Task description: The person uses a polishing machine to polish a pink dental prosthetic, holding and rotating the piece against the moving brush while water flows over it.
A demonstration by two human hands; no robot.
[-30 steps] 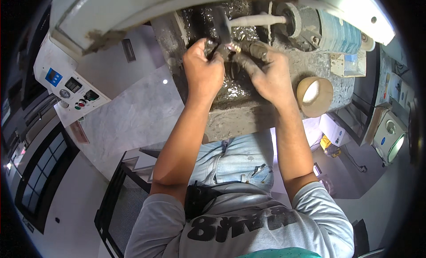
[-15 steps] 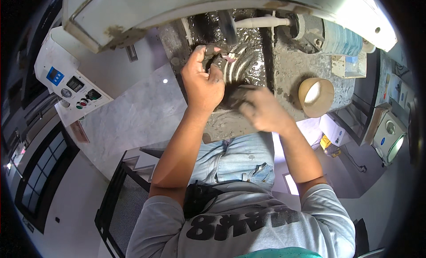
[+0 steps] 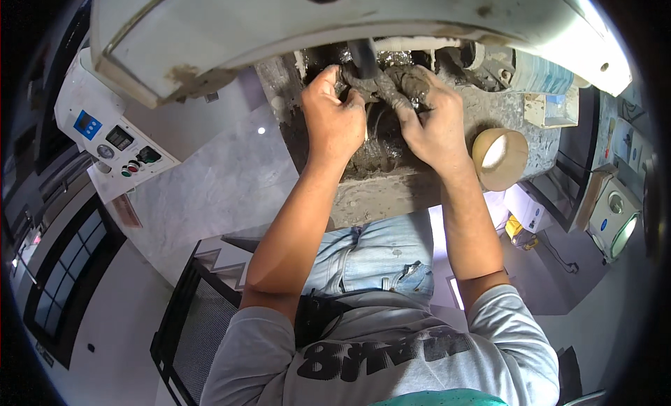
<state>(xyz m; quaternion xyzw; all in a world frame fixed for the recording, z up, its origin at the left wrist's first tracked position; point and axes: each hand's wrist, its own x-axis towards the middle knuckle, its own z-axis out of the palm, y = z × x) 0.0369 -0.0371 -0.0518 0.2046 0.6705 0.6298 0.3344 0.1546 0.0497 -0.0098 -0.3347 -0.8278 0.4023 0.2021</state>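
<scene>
My left hand (image 3: pixel 334 119) and my right hand (image 3: pixel 431 123) are closed, fingers bent around something grey-coated that I cannot make out, at the dark wheel (image 3: pixel 363 57) under the machine's hood. Grey slurry covers the fingertips and the wet trough (image 3: pixel 381 154) beneath them. Behind the wheel a pale horizontal shaft (image 3: pixel 419 44) runs right toward a mud-stained motor housing (image 3: pixel 531 74).
A beige bowl with white contents (image 3: pixel 498 158) stands right of my right hand, below a small white box (image 3: pixel 549 111). The white hood (image 3: pixel 279 22) arches over the work. A control panel (image 3: pixel 122 140) is at the left, beside a marble surface (image 3: pixel 203 189).
My right hand has come up from the trough's lower right to join the left at the wheel. A pink-and-white piece seen in my left fingers earlier is now hidden. The hood fills more of the top.
</scene>
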